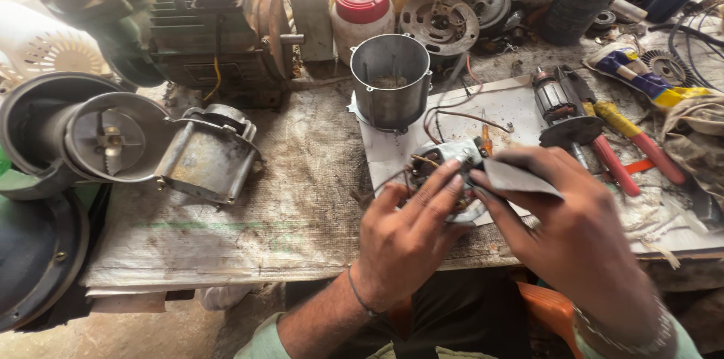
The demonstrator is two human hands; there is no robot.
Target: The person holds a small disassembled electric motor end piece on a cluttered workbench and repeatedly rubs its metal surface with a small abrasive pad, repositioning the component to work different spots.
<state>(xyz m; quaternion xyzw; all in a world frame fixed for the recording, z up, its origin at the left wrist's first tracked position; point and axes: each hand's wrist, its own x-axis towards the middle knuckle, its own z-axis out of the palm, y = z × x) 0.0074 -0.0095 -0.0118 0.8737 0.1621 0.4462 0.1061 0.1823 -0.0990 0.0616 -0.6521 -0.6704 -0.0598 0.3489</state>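
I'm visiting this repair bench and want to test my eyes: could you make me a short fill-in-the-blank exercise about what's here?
1. The left hand steadies a small motor part with loose ____ trailing from it.
2. The right hand presses a grey sheet of ____ against that part.
3. Behind the hands stands an open metal cylinder, and behind it a white jar with a ____ lid.
4. The pliers to the right have ____ handles.

Missing words: wires; sandpaper; red; red
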